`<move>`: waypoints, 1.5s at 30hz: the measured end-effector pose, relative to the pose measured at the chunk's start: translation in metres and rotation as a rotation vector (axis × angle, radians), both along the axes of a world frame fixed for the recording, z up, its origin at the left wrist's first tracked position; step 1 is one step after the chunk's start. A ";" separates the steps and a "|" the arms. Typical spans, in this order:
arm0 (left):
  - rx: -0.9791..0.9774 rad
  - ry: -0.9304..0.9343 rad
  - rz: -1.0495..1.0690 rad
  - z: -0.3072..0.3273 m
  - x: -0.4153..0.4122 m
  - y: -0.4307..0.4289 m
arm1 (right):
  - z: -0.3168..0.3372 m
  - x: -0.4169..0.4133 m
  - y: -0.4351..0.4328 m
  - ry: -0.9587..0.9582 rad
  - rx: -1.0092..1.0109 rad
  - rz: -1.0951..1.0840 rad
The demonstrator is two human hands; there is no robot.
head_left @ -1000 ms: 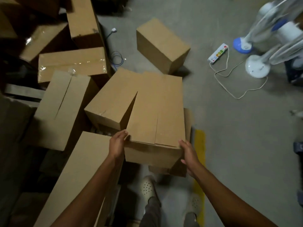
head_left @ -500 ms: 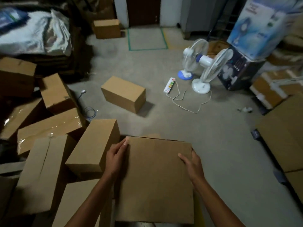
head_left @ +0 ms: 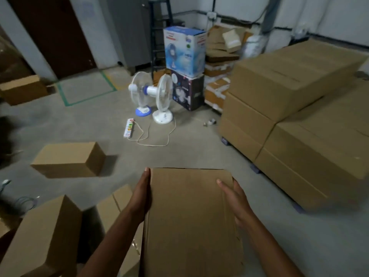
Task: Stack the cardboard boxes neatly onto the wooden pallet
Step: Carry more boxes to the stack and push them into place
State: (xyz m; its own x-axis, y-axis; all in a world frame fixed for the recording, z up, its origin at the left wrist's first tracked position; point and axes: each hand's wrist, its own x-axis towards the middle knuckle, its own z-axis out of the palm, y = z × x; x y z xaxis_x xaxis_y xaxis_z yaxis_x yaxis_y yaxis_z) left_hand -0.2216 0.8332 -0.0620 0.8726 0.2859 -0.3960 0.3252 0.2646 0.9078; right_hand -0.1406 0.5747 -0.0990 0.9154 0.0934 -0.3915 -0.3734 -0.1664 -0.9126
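Brown cardboard is pressed between straight fingers: the left hand lies flat against the left side of the carried box, its fingers stretched up to the far edge. The right hand presses the right side, its fingers extended rather than curled and reaching onto the top face. Neither hand wraps round anything. The box is held by palm pressure alone, raised in front of the person above the concrete floor.

To the right, well apart from the held box, stands a stack of large cardboard boxes, several layers high. Small bluish feet show beneath it, but it is not clear whether that base is the pallet. To the left a loose box lies on the floor, and more boxes crowd the lower left corner. Farther off, two white fans stand near a power strip, with printed fan cartons behind.
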 end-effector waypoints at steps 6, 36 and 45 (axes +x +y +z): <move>-0.132 0.069 -0.268 0.017 0.060 -0.133 | 0.016 -0.014 -0.145 -0.043 0.016 -0.237; -0.041 0.392 -1.160 0.019 0.341 -0.671 | 0.059 0.038 -0.547 0.003 -0.362 -1.223; -0.034 0.345 -1.177 0.023 0.390 -0.811 | 0.052 0.074 -0.671 0.029 -0.262 -1.425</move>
